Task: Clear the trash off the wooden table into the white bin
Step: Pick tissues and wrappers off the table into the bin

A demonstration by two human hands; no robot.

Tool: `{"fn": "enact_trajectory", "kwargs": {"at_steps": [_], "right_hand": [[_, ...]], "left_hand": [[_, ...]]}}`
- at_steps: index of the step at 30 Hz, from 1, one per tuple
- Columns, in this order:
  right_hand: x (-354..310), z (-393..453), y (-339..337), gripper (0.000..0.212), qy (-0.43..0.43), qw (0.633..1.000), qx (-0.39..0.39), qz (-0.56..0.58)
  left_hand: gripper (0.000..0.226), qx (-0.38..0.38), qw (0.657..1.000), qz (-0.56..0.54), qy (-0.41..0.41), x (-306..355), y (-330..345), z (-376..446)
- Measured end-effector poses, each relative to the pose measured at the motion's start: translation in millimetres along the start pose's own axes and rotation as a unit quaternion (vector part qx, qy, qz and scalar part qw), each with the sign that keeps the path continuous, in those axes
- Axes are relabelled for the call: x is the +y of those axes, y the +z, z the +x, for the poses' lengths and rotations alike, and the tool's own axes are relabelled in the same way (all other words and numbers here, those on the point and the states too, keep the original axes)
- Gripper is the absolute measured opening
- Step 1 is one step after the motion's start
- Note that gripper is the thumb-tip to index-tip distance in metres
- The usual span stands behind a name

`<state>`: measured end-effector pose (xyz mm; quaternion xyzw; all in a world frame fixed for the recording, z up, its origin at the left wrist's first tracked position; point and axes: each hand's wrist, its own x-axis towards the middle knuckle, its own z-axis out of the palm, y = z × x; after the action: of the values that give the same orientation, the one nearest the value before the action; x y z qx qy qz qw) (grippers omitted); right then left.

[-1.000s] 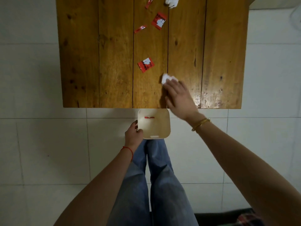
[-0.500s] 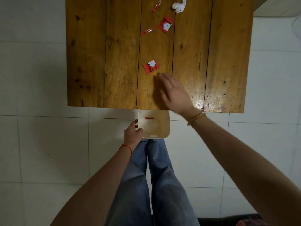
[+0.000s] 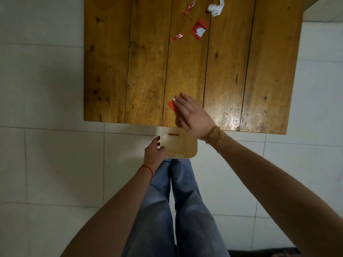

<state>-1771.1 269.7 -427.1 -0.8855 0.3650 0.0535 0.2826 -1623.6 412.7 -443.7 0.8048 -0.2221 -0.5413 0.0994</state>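
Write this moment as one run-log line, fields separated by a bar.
right hand flat on red wrapper, near table edge | left hand holds bin below edge | far end: three red scraps, white tissue

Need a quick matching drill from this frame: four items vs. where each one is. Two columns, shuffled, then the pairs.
Items:
1. crumpled white tissue
2. white bin
3. red wrapper
4. thin red strip

Places:
A. inside the bin
B. under the right hand's fingertips, near the table's front edge
C. far end of the table
D. held by the left hand just below the table edge

Pairs: 1-C, 2-D, 3-B, 4-A
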Motion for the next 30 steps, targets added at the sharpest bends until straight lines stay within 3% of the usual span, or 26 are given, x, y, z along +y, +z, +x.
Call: {"fn": "enact_trajectory", "kwargs": {"at_steps": [4,8,17,30], "right_hand": [[-20.5,-41.5,21.1,0.058,-0.047,0.998,-0.038,0.022],[-40.8,-77.4,35.9,0.045,-0.067,0.996,-0.025,0.060],[-61.3,-97.8,15.9,0.049,0.110,0.986,0.054,0.114],[-106.2,-152.8,-65.4,0.041,0.253,0.940,0.162,0.162]], "left_hand": [[0.046,0.001,1.000,0.001,0.000,-2.3,-2.2,-3.8],[0.040,0.004,1.000,0.003,0.008,-6.1,-5.6,-11.4],[0.039,-0.005,1.000,0.017,0.010,-2.8,-25.7,-49.1],[0.042,-0.001,0.994,0.064,0.084,58.8,-78.0,-129.5]]}}
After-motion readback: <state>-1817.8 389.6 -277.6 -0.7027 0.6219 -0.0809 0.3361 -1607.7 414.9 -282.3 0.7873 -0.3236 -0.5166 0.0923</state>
